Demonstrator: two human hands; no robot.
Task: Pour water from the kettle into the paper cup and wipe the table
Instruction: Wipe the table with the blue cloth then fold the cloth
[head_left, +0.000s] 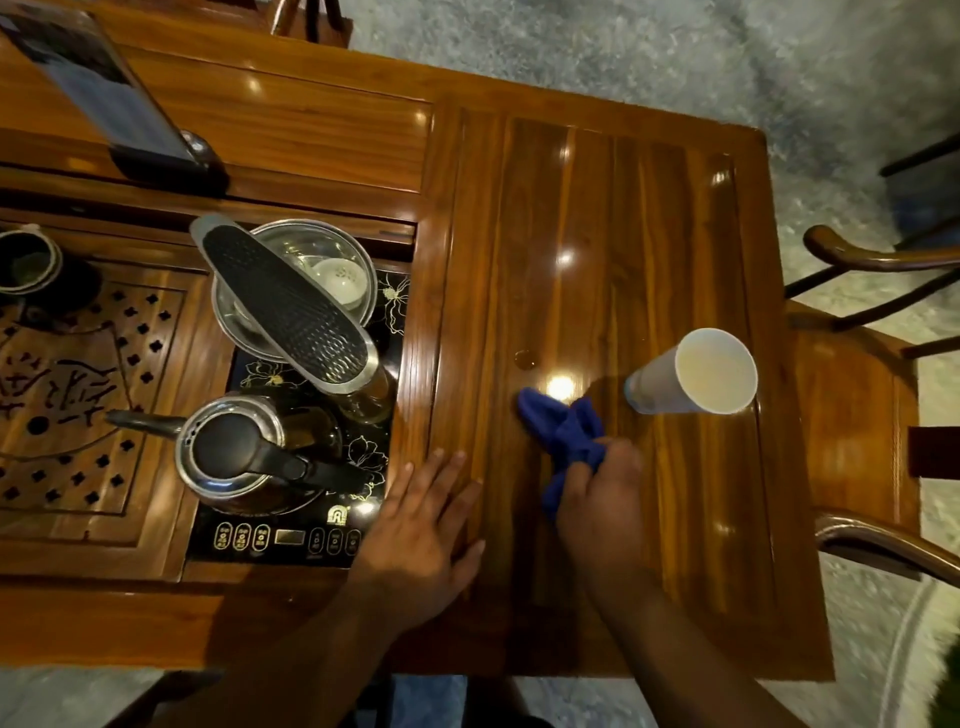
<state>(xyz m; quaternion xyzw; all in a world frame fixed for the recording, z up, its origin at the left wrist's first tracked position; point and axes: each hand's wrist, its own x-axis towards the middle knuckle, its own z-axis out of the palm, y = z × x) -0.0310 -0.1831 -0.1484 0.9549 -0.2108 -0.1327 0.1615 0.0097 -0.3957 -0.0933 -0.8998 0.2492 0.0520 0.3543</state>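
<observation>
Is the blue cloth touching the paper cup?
Apart. The head view shows bare wood between the blue cloth, gripped in the right hand, and the paper cup.

Both forearms are bare to the lower edge of the view, with no sleeve, watch or bracelet showing. The left hand (423, 525) and the right hand (605, 499) carry no glove and no ring that can be made out.

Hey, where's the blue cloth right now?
In the head view, the blue cloth is on the wooden table, gripped by the right hand, just left of the paper cup.
</observation>
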